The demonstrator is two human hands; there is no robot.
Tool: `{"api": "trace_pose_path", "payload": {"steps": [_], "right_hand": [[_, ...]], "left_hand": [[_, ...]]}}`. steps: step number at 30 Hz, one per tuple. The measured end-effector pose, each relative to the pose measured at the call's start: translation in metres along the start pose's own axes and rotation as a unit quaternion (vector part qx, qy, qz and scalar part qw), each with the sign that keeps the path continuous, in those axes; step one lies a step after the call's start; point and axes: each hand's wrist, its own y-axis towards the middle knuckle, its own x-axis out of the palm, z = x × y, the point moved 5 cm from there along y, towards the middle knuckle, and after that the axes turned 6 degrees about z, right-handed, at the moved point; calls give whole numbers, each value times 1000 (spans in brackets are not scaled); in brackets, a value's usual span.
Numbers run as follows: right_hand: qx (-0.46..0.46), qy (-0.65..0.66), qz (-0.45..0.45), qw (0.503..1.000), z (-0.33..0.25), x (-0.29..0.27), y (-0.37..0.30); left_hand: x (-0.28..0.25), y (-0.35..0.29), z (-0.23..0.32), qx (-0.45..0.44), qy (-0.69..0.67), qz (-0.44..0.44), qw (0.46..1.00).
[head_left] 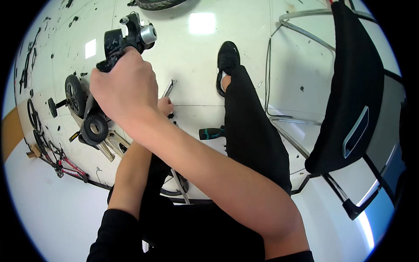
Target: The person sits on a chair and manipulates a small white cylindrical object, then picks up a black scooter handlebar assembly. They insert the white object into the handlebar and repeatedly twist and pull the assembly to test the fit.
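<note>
My right arm crosses over the left one, and my right hand (124,85) is closed in a fist round a black metal clamp-like part (126,38) with a silver cylinder on its right side. The part is raised toward the camera, and its lower end is hidden in the fist. Below the right wrist, my left hand (165,106) shows only some curled fingers; what they grip is hidden. A silver metal rod (170,87) with a ringed end sticks out just above those fingers.
On the left lie a small-wheeled frame with a black tyre (75,96), a black ring-shaped part (94,129) and a red bike frame (72,168). A teal and black power drill (211,133) lies beside my leg. A black chair (345,100) stands at right; a tyre (159,3) lies at top.
</note>
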Motion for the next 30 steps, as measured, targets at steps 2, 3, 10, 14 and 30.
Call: {"api": "trace_pose_path", "payload": {"steps": [2,3,10,14,30], "right_hand": [[-16,-15,23,999,-4,-9,2],[-19,-24,40,999,-4,-16,4],[-39,-57,-3,998,12,-2,4],[-87,-158,-1,984,15,16,-7],[-61,55,-106,991,11,32,-14]], "left_hand": [[-35,-8,1,76,19,49,996],[-61,-15,8,92,-123,46,987],[-267,-131,67,-68,-634,7,770],[-272,-195,120,-6,-576,-1,817],[-273,-219,120,36,-788,43,613]]}}
